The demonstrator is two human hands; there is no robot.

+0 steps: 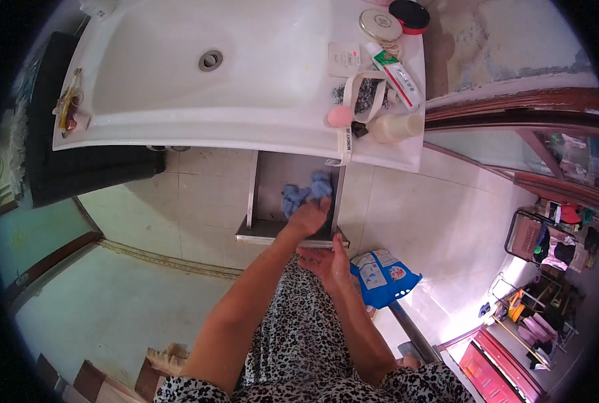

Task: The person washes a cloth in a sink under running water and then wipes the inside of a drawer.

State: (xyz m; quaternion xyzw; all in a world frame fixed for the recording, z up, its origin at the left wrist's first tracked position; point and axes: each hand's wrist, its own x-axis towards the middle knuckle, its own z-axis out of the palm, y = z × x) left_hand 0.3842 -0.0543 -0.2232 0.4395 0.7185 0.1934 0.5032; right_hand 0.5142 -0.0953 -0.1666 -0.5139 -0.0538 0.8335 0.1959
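A pulled-out metal drawer sticks out below the white washbasin. Inside it lies a crumpled blue cloth, bunched in two lumps. My left hand reaches into the drawer, its fingers closed on the cloth's right lump; the fingertips are partly hidden. Just outside the drawer front, my right hand rests against it near the right corner. Its thumb points up at the front's edge, apart from the fingers, which stretch to the left.
On the basin's right ledge are a toothpaste tube, a round compact, a pink sponge and a cream bottle. A blue package stands right of my right hand. A black cabinet is at left.
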